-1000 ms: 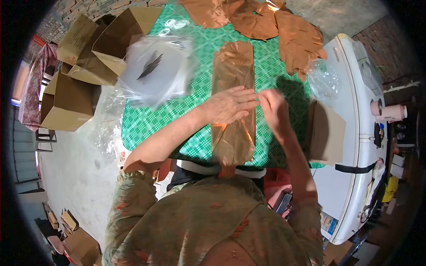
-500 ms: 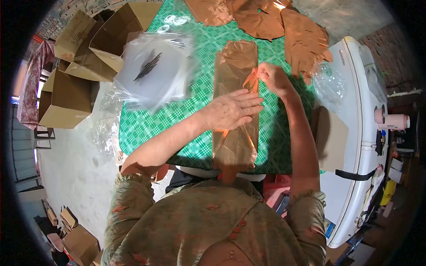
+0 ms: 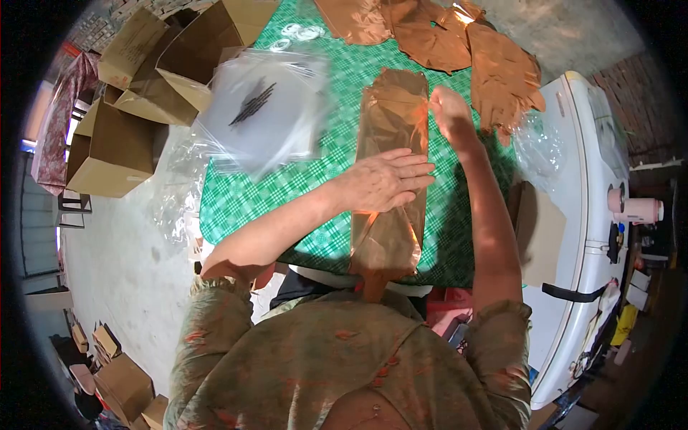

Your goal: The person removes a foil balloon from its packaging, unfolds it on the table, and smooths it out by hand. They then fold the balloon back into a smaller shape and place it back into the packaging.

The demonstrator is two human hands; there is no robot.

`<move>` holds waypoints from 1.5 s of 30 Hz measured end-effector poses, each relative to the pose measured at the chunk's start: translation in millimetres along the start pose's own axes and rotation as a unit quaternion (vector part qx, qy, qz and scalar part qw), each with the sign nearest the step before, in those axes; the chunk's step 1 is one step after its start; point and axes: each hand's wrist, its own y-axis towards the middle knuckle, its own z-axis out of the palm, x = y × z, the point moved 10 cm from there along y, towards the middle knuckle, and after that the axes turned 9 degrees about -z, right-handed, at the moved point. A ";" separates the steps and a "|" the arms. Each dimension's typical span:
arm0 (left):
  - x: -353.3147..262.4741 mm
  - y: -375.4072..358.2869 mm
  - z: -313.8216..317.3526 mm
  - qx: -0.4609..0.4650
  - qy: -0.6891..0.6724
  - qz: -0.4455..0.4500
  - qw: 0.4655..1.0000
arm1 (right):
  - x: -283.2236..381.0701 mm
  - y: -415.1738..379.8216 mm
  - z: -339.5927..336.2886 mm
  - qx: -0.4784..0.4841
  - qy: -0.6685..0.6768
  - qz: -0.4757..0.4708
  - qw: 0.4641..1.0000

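Observation:
A long folded strip of shiny copper-coloured foil point(image 3: 390, 247), resembling a flat foil balloon, lies lengthwise on the green checked tablecloth point(image 3: 251, 208). Its narrow tail hangs over the near table edge. My left hand point(image 3: 383, 179) rests flat across the middle of the strip, fingers stretched out to the right. At the strip's upper right edge is my right hand point(image 3: 451, 115), its fingers curled closed. Whether foil is pinched inside them is hidden.
A stack of clear plastic bags point(image 3: 287, 118) with black print lies left of the strip, near white rings point(image 3: 302, 33). More copper foil pieces point(image 3: 502, 72) sit at the back. Open cardboard boxes point(image 3: 115, 150) stand left; a white fridge point(image 3: 573, 186) is on the right.
The raised foil at the strip's right edge now lies flatter. My right hand has shifted slightly upward along that edge and curled more tightly. My left hand stays flat on the foil.

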 end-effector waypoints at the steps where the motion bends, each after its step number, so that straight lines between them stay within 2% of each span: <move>1: 0.6 -0.1 0.6 0.000 0.001 0.000 1.000 | 3.0 -4.7 -4.0 -0.026 0.014 0.013 0.999; 3: 0.8 0.5 1.2 -0.012 0.008 0.009 1.000 | 40.1 -15.8 -27.7 -0.075 0.044 0.039 0.995; 6: -2.4 1.4 -1.7 -0.032 0.039 0.023 0.998 | 97.7 -20.2 -29.2 0.032 0.125 -0.034 0.991; 7: -3.8 1.5 -3.8 -0.038 0.054 0.028 0.997 | 109.3 -21.2 -26.7 0.038 0.159 -0.042 0.986; 9: 5.1 4.6 5.8 0.114 0.020 -0.073 0.991 | 126.5 -21.1 -18.0 0.049 0.224 -0.058 0.972; 10: 9.3 1.2 12.9 0.188 0.003 -0.122 0.975 | 125.3 -22.2 -1.9 0.114 0.264 -0.023 0.958; 13: 11.2 1.3 18.4 0.226 0.001 -0.140 0.964 | 126.0 -20.1 13.6 0.129 0.254 -0.066 0.956; 14: 8.0 5.0 12.7 0.157 -0.006 -0.105 0.982 | 119.3 -20.3 23.0 0.189 0.293 -0.026 0.937; 16: 4.7 0.3 6.1 0.020 -0.024 -0.034 0.999 | 110.1 -17.2 27.7 0.202 0.291 -0.032 0.935; 19: 1.4 -0.8 2.3 -0.004 0.025 -0.010 1.000 | 99.0 -11.9 39.8 0.203 0.265 -0.039 0.942; 23: 0.7 2.4 2.2 -0.004 0.022 0.002 1.000 | 75.2 4.7 52.7 0.193 0.248 -0.049 0.948; 26: -1.2 0.4 0.9 0.001 0.005 -0.009 1.000 | 56.6 20.0 58.0 0.153 0.245 -0.030 0.957; 30: -0.1 1.8 0.2 0.009 0.007 -0.009 1.000 | 28.0 34.1 69.6 0.091 0.216 -0.061 0.970; 33: -0.3 2.1 3.3 0.013 0.021 -0.004 1.000 | 11.9 48.8 72.4 0.104 0.453 0.035 0.885; 34: -0.8 2.3 3.2 0.015 0.024 -0.003 1.000 | 7.9 43.7 57.0 0.090 0.414 0.107 0.900; 38: 0.7 2.5 5.6 0.020 0.036 -0.003 0.999 | 4.9 18.4 1.7 -0.057 0.280 0.177 0.942; 41: 0.3 2.5 6.5 0.013 0.044 0.004 0.999 | 48.2 -45.9 -34.7 -0.007 0.208 0.215 0.954; 43: -1.1 2.3 5.2 0.009 0.041 0.010 0.999 | 85.5 -96.2 -57.5 -0.010 0.301 0.300 0.905; 45: -0.1 1.2 3.4 -0.012 0.025 0.014 1.000 | 113.3 -160.4 -46.6 0.037 0.405 0.365 0.837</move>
